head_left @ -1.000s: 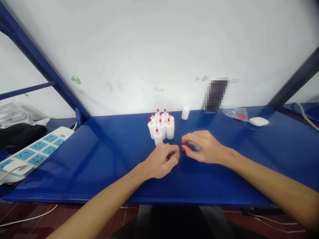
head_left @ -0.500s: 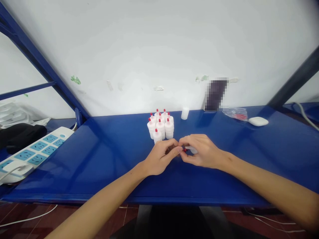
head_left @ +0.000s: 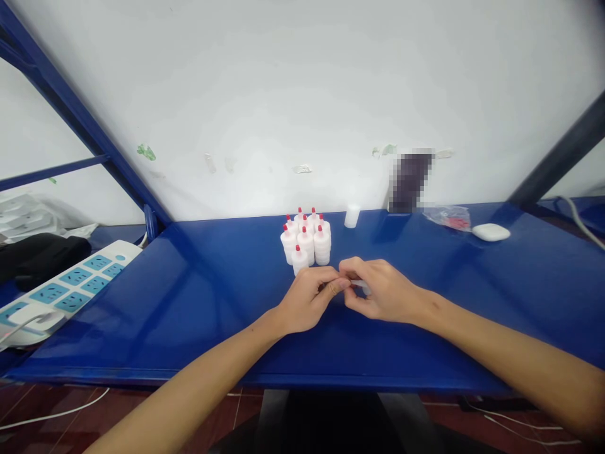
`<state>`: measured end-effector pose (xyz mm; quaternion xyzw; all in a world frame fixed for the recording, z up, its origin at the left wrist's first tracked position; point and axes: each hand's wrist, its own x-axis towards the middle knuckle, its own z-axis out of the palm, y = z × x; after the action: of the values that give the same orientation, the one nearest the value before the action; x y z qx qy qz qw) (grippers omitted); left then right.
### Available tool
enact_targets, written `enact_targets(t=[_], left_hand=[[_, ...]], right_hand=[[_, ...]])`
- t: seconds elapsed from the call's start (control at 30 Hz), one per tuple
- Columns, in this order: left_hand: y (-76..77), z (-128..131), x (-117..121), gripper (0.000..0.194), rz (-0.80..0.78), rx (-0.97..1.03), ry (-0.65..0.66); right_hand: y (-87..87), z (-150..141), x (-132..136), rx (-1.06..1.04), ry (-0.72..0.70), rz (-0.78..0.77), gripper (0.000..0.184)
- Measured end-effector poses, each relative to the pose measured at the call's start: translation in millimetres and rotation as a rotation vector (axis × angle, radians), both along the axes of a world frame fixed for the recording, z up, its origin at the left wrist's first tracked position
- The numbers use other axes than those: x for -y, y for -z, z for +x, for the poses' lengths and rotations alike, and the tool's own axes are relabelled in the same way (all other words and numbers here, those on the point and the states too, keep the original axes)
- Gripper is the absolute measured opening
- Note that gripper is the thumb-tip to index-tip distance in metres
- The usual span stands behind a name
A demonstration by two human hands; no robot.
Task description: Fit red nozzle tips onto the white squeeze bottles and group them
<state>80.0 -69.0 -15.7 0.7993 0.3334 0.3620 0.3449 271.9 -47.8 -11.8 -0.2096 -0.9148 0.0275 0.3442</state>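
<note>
My left hand (head_left: 309,297) is closed in a pinch, thumb against index finger, around the tip of a whitish nozzle top (head_left: 363,285). A small red cap at that tip is hidden by my thumb at this moment. The nozzle top lies in the curled fingers of my right hand (head_left: 380,289), which is closed on it, and the fingertips of both hands meet above the blue table (head_left: 227,284). Just behind my left hand stands a white squeeze bottle (head_left: 299,257) with a red tip. Several more such bottles (head_left: 306,241) are grouped behind it, upright and close together.
A plain white bottle without a red tip (head_left: 351,216) stands near the wall. Further right are a blurred dark panel (head_left: 410,183), a clear plastic bag with red pieces (head_left: 454,219) and a white rounded object (head_left: 491,232). A power strip (head_left: 80,280) lies at left.
My left fingertips have moved slightly right, over the nozzle's tip. The red cap, visible between the hands before, is now covered. The bottles have not moved.
</note>
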Motion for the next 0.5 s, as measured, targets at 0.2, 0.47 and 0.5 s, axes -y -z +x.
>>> enact_targets(t=[0.2, 0.47, 0.5], left_hand=[[-0.4, 0.0, 2.6, 0.043, 0.047, -0.024, -0.014], [3.1, -1.2, 2.6, 0.028, 0.16, 0.005, 0.019], [3.6, -0.9, 2.7, 0.026, 0.177, 0.012, 0.028]], right_hand=[[-5.3, 1.0, 5.1, 0.0, -0.022, -0.064, 0.023], [-6.8, 2.7, 6.5, 0.035, -0.044, -0.12, 0.029], [-6.8, 3.0, 6.7, 0.055, -0.046, -0.136, 0.031]])
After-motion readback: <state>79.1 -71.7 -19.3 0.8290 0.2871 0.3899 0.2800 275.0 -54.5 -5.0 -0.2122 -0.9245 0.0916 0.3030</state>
